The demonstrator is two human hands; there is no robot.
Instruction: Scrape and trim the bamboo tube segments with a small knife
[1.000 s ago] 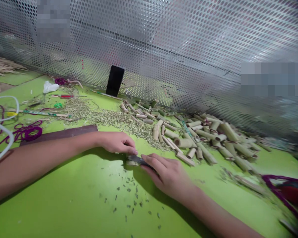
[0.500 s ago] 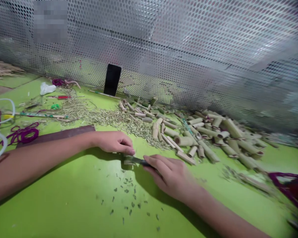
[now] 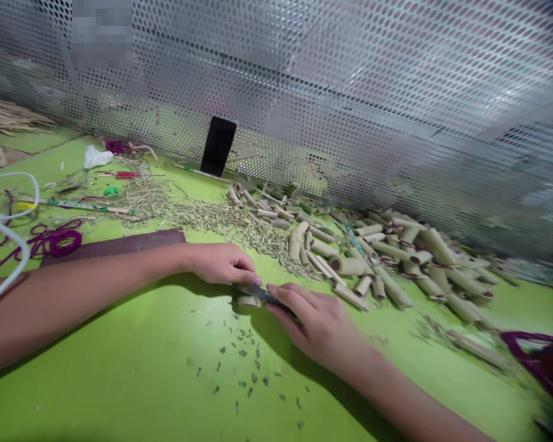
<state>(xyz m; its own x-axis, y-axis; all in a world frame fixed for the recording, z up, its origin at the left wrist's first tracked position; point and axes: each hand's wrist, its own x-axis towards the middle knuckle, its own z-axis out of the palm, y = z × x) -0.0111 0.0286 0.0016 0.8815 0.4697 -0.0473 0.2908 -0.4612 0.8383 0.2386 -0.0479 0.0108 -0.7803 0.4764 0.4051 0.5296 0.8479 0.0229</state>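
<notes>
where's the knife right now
In the head view, the knife sits mid-frame in the right hand, its blade against a short bamboo piece just below the left hand.

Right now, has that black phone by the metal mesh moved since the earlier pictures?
No. The black phone shifts in the picture only with the view; it keeps the same place above the brown strip.
</notes>
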